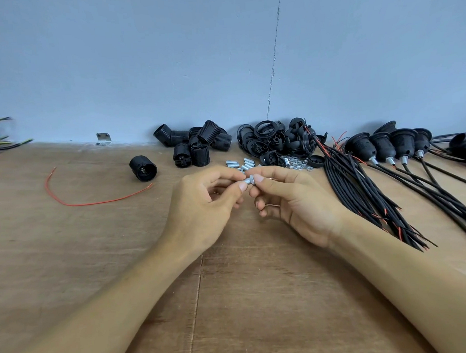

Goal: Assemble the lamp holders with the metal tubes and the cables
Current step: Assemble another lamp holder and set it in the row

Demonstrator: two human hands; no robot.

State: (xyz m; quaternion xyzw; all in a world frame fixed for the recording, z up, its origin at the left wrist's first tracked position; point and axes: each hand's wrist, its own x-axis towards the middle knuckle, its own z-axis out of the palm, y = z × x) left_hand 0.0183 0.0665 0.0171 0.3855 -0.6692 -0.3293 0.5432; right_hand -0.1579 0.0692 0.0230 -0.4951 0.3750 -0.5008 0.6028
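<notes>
- A blue wall (141,60) fills the upper half of the view, with a crack running down to the back edge of the table.
- The wooden table (69,250) spreads below it, and both forearms reach in from the near edge.
- A bundle of black cables (360,192) lies slantwise on the right, just beside the right wrist, with red cores showing at the ends.
- The left hand (201,204) and right hand (294,200) meet at the middle of the table, raised above the wood, fingertips close together.
- A row of assembled lamp holders (382,145) lies far right by the wall, each with a silver tube and a cable coming out.
- A heap of black caps and rings (275,139) sits against the wall behind the hands.
- A pile of threaded holder bodies (195,143) sits left of that heap.
- One lone holder body (143,168) lies on its side, apart from the pile.
- A loose red wire (94,203) curves across the wood at left.
- Spare tubes (246,163) and a scatter of spare nuts (298,165) lie just behind the fingers.
- The metal tube (246,181) is pinched between the left thumb and forefinger, between the two hands.
- A hex nut (252,178) sits at the tube's right end, pinched by the right thumb and forefinger.
</notes>
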